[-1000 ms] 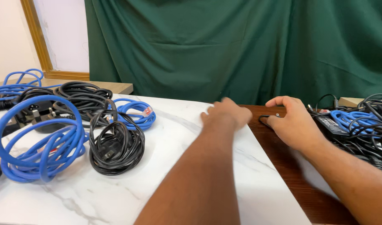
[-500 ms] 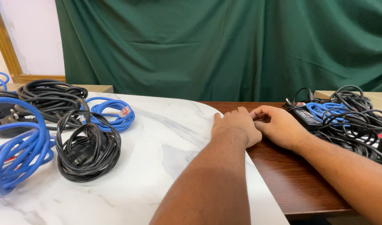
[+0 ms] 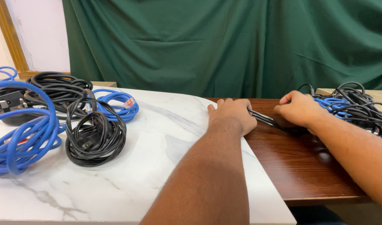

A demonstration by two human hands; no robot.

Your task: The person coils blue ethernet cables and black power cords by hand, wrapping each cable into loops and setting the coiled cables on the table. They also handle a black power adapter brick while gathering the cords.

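The white, grey-veined marble tabletop looks smooth and faintly glossy. The dark brown wooden table shines with polished varnish. The coiled black rubbery power cable appears matt, and the green cloth curtain hangs in soft, dull folds.

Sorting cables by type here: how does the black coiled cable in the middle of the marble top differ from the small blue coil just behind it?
The black coiled cable is thicker and ends in a chunky black plug lying inside its loops; the small blue coil is thinner and ends in a small clear connector with a red tip. The black coil is wider and lies nearer the camera; the blue one sits behind it, their edges overlapping. Both lie flat on the marble top, away from both hands.
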